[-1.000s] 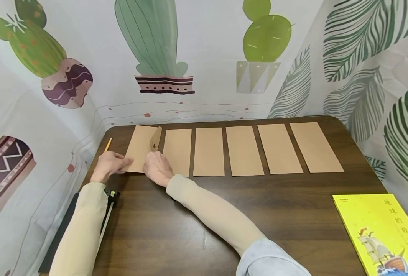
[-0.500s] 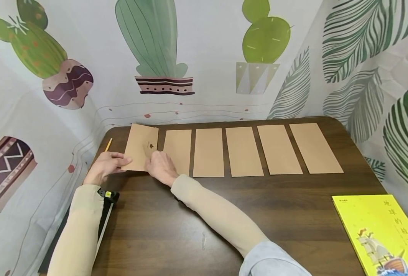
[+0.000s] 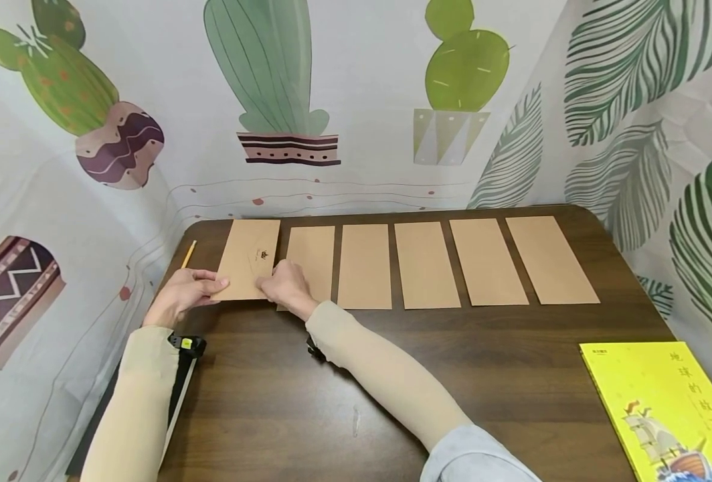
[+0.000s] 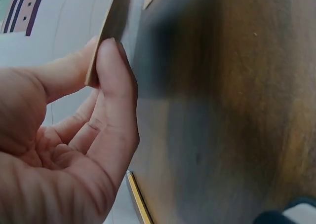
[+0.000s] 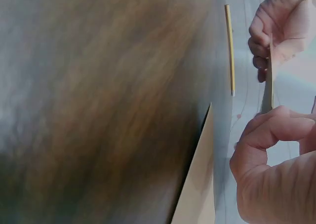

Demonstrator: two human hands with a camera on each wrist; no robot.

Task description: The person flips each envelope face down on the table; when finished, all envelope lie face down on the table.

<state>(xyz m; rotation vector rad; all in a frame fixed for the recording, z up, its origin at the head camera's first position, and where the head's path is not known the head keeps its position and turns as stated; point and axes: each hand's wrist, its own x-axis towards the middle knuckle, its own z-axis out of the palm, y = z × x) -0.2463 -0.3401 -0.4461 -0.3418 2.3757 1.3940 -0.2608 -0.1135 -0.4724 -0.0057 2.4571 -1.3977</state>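
Observation:
A thin brown kraft-paper rectangle (image 3: 244, 248) with a small black crown print is held at the table's far left, raised off the tabletop. My left hand (image 3: 186, 292) pinches its near left corner; in the left wrist view, thumb and index finger of that hand (image 4: 79, 120) close on the edge of the kraft-paper rectangle (image 4: 109, 29). At the near right corner my right hand (image 3: 288, 284) grips it. From the right wrist view, the right hand (image 5: 274, 160) pinches the kraft-paper rectangle (image 5: 269, 88), seen edge-on, with the left hand (image 5: 281, 34) beyond.
Several similar blank kraft-paper rectangles (image 3: 365, 268) lie in a row to the right along the back. A yellow pencil (image 3: 189, 254) lies beyond the left hand. Under the left forearm is a dark flat object (image 3: 106, 415). A yellow book (image 3: 651, 381) lies at front right.
The right part of the held paper, folded up a second ago, has straightened, and the crown print now shows fully. My right hand has shifted slightly right; the left still pinches its corner.

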